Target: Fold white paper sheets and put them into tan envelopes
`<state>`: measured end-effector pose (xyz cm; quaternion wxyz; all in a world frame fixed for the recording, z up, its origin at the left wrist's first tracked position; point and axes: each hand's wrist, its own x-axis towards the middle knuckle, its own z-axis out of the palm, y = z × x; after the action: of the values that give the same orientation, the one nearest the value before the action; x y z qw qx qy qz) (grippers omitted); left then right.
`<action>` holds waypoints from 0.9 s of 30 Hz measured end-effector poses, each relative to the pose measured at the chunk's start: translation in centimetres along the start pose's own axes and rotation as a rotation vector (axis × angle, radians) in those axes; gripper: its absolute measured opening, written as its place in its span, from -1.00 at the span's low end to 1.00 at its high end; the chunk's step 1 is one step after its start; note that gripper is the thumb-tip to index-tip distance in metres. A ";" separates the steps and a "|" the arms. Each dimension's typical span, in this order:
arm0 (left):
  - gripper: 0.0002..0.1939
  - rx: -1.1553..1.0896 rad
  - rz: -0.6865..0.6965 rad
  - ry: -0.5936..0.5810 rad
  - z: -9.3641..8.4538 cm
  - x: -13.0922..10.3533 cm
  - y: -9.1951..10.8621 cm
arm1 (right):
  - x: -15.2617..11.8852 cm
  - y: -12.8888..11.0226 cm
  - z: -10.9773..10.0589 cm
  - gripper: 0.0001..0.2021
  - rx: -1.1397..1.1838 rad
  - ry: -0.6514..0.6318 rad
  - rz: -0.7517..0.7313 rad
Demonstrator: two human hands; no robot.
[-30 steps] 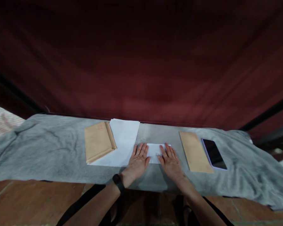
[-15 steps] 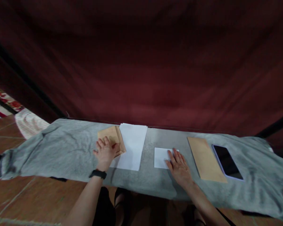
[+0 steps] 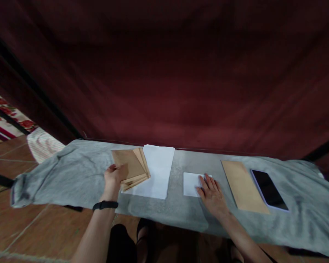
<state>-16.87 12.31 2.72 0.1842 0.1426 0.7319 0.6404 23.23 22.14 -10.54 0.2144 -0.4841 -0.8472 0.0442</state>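
My left hand [image 3: 113, 177] pinches the lower left edge of a brown paper envelope [image 3: 128, 163], thumb on top. That envelope sits skewed over a stack of similar brown envelopes [image 3: 144, 164], whose edges show at the right and below. Under the stack lies a pile of white paper sheets [image 3: 160, 170]. Fingers spread, my right hand [image 3: 212, 193] rests flat on the right part of a small folded white paper [image 3: 191, 184]. To the right of this hand is a long flat brown paper piece [image 3: 244, 186], perhaps an envelope.
A phone [image 3: 269, 190] with a purple edge lies at the right. Grey cloth [image 3: 79, 175] covers the narrow bench. A dark red curtain [image 3: 181, 91] hangs just behind it. My feet are below the front edge, on tiled floor [image 3: 44, 230].
My left hand has gone from lying spread on the brown stack to gripping its top envelope, which has turned and shifted left. My right hand stays on the white paper.
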 end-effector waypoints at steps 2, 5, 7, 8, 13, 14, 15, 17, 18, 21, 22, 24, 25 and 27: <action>-0.70 -0.128 -0.044 -0.035 1.6 -1.2 -0.1 | 0.3 -0.4 -0.4 -0.43 0.105 0.023 0.029; -0.76 -0.281 -0.095 -0.146 5.3 -4.9 -1.0 | 0.9 -2.0 -1.2 -0.41 0.404 0.003 0.090; -0.69 -0.375 -0.129 -0.261 8.0 -8.2 -1.8 | 1.3 -3.6 -1.5 -0.38 0.680 -0.059 0.190; -0.62 -0.461 -0.154 -0.350 9.3 -9.9 -2.1 | 1.6 -4.5 -1.7 -0.38 0.819 -0.087 0.258; -0.49 -0.495 -0.260 -0.631 12.6 -15.8 -2.9 | 3.0 -6.8 -1.9 -0.36 1.355 -0.045 0.412; -0.48 -0.487 -0.270 -0.653 12.9 -16.3 -2.9 | 3.3 -6.7 -2.1 -0.41 1.398 -0.042 0.439; -0.48 -0.484 -0.282 -0.663 13.0 -16.7 -3.0 | 3.5 -6.5 -2.3 -0.46 1.426 -0.038 0.468; -0.51 -0.486 -0.318 -0.671 13.2 -16.8 -3.0 | 3.7 -6.0 -2.9 -0.58 1.463 -0.026 0.536; -0.53 -0.488 -0.341 -0.666 13.2 -16.6 -3.1 | 3.7 -5.7 -3.3 -0.63 1.488 -0.020 0.565; -0.62 -0.497 -0.458 -0.640 13.3 -15.9 -3.0 | 3.7 -5.1 -4.7 -0.69 1.629 -0.081 0.618; -0.64 -0.501 -0.510 -0.634 13.3 -15.7 -3.0 | 3.7 -4.9 -5.1 -0.70 1.682 -0.126 0.621; -0.67 -0.512 -0.603 -0.635 13.4 -15.4 -3.0 | 3.7 -4.7 -5.9 -0.70 1.747 -0.200 0.621; -0.69 -0.520 -0.637 -0.645 13.4 -15.4 -3.0 | 3.6 -4.5 -6.1 -0.70 1.753 -0.221 0.618; -0.70 -0.532 -0.670 -0.682 13.4 -15.4 -3.3 | 3.6 -4.2 -6.2 -0.68 1.718 -0.236 0.607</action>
<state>2.98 16.90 -0.72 0.6347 0.0496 0.4489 0.6270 20.78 22.11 -2.54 0.3920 -0.3523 -0.3760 0.7621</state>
